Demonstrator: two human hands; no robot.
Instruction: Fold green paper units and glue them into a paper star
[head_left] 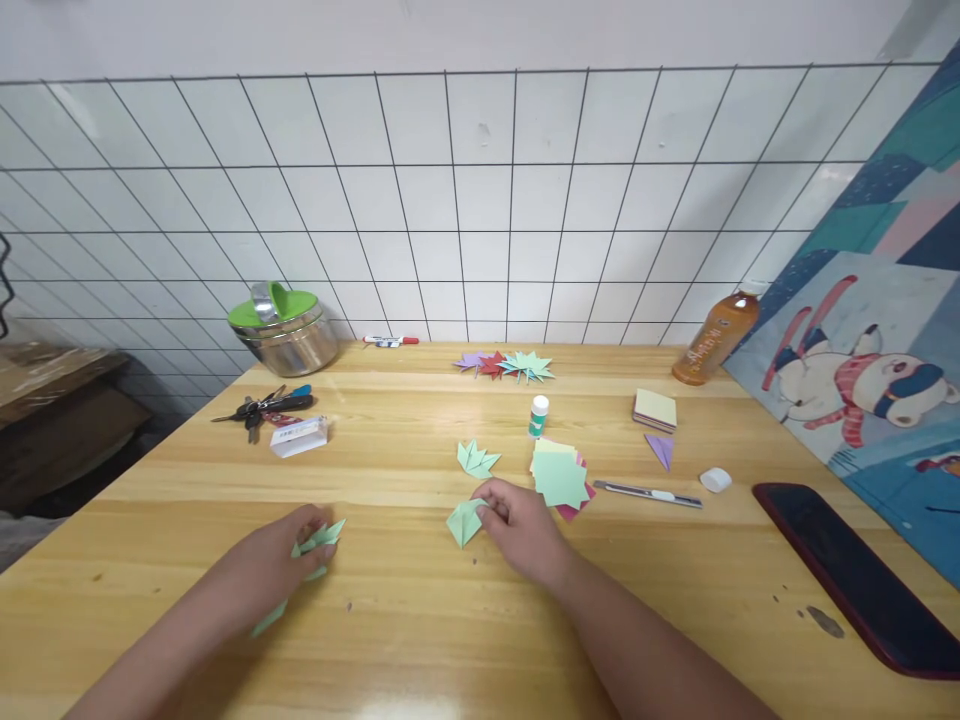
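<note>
Lettering [703, 350] on the far-right bottle [724, 328] is illegible (too small). Well apart, the left hand [289, 558] grips green folded paper [324, 536], the right hand [519, 525] pinches another green piece [463, 522].

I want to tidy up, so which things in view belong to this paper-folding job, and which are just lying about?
Likely belong:
folded green paper in left hand
folded green piece in right hand
paper squares
purple folded triangle
spiky folded shapes
probable glue stick
craft knife

Probably just lying about:
green-lidded metal pot
keys
red-capped marker
amber drink bottle
phone
</note>
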